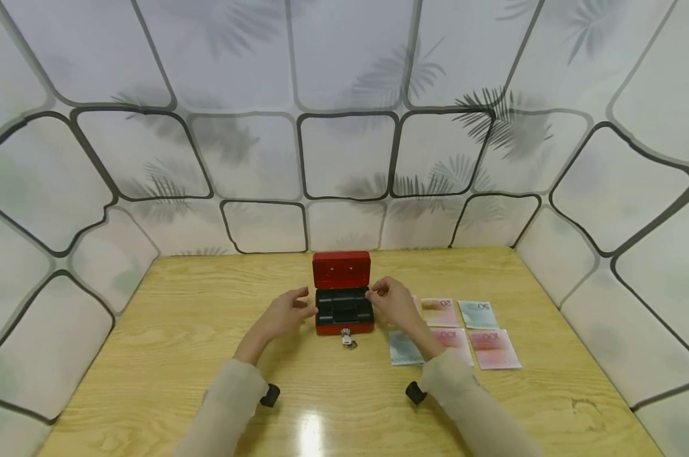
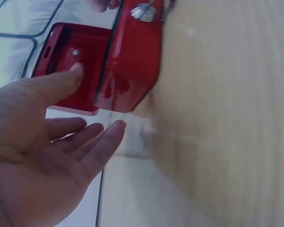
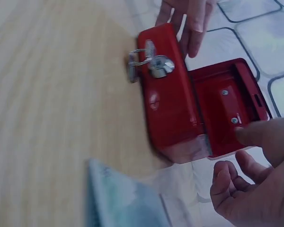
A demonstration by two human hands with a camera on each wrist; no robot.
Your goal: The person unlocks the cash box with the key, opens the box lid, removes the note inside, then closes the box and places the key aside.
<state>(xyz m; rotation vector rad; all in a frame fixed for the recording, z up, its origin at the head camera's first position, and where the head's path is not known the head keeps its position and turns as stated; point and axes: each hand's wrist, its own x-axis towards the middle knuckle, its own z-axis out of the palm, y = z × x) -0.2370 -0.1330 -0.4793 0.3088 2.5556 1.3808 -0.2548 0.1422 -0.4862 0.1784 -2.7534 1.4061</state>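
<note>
A red cash box point(image 1: 327, 329) stands on the table with its lid point(image 1: 341, 273) raised at the back. Inside lies a black compartment tray point(image 1: 344, 303), and keys point(image 1: 348, 343) hang from the front lock. Beside the box's left side is my left hand point(image 1: 287, 312), fingers loosely spread and nothing in them. The left wrist view shows its thumb point(image 2: 61, 84) in front of the lid, apart from the fingers. My right hand point(image 1: 394, 303) is at the box's right edge, fingers loosely bent, holding nothing visible. Whether either hand touches the box I cannot tell.
Several banknotes lie in two rows to the right of the box, among them a green 50 note point(image 1: 478, 315), a 20 note point(image 1: 439, 312) and a pink 100 note point(image 1: 495, 350). My right forearm partly covers some. Patterned fabric walls point(image 1: 344, 158) enclose the wooden table point(image 1: 207, 304).
</note>
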